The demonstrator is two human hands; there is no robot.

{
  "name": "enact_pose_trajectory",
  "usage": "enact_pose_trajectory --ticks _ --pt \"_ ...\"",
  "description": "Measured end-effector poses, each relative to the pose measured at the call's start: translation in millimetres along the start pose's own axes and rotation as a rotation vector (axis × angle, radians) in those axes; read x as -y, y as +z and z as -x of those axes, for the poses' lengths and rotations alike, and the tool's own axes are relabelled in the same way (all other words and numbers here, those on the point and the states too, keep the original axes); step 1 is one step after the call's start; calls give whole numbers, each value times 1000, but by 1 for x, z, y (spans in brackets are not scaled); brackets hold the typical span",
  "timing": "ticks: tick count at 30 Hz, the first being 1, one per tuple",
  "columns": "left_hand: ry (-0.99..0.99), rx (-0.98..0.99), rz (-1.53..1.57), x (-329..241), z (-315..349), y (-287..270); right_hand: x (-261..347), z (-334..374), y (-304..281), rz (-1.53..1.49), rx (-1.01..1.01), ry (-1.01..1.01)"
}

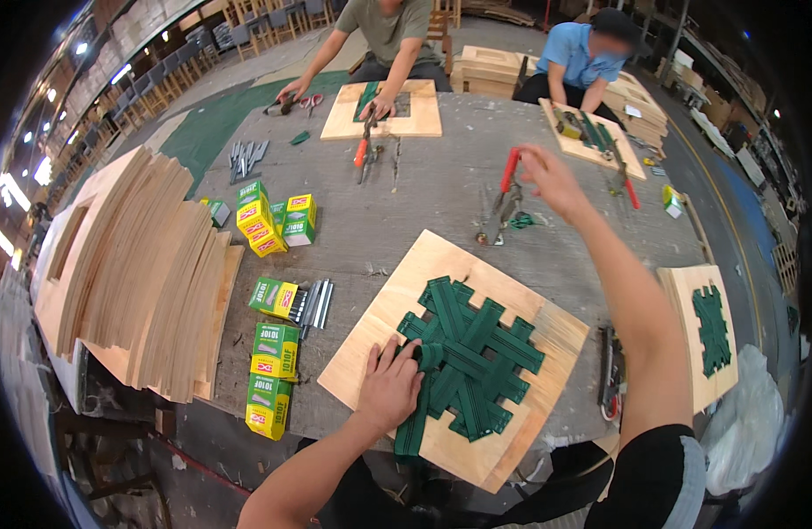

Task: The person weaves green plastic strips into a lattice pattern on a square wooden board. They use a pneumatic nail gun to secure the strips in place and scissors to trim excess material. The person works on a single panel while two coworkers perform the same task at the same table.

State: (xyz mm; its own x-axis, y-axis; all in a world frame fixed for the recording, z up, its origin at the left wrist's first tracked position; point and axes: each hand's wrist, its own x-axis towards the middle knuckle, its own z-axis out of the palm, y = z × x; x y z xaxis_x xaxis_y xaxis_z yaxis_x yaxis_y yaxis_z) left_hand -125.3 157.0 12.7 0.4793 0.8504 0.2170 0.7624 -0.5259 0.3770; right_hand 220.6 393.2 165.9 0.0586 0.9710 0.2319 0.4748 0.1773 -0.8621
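Table (362,189): big, grey, pretty scuffed, spreading under and well beyond the wooden panel (415,264).
Wood stack (159,273): piled up left of the wooden panel, well apart from it.
Wooden panel: lying flat on the table, turned cornerwise, with the nearest corner poking past the table edge.
Second panel (682,304): also with webbing on it, off to the right of the wooden panel.
Green webbing (476,353): woven criss-cross over the middle of the wooden panel, stubby ends all round.
Loose strap (412,428): doubled over at the webbing's left side, then running down over the wooden panel's near edge. Probably the step in hand: getting this strip fixed.
Red-handled tool (509,174): past the wooden panel's far corner. Some kind of stapler, at a guess. Next move likely calls for bringing it to the fold, keeping the strap flat and fingertips clear.
Right hand (550,181): stretched beyond the wooden panel, right at the red handle. Too blurry; can't tell if gripping or just touching.
Left hand (390,385): on the wooden panel's left part, fingers bent and spread against the fold. Seemingly steadying it; can't tell if pinching.
Boxes (275,350): yellow and green, left of the wooden panel.
Metal strips (316,304): between boxes and wooden panel, maybe staples.
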Motion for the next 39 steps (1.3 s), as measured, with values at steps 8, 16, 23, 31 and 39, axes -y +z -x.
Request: enact_pose_trajectory --ticks 8,16,23,31,39 --pt "-13 -199 20 6 12 12 -13 358 -47 -146 164 575" --pt "-570 -670 1290 -47 73 0 -32 500 36 -755 140 985" --pt "-993 -53 1673 -124 218 -5 -9 483 58 -958 132 885" --pt "-893 -21 2010 -167 169 -37 56 499 78 -1057 169 736" --pt "-810 136 1936 -134 219 -56 9 542 -29 -1696 -175 616"
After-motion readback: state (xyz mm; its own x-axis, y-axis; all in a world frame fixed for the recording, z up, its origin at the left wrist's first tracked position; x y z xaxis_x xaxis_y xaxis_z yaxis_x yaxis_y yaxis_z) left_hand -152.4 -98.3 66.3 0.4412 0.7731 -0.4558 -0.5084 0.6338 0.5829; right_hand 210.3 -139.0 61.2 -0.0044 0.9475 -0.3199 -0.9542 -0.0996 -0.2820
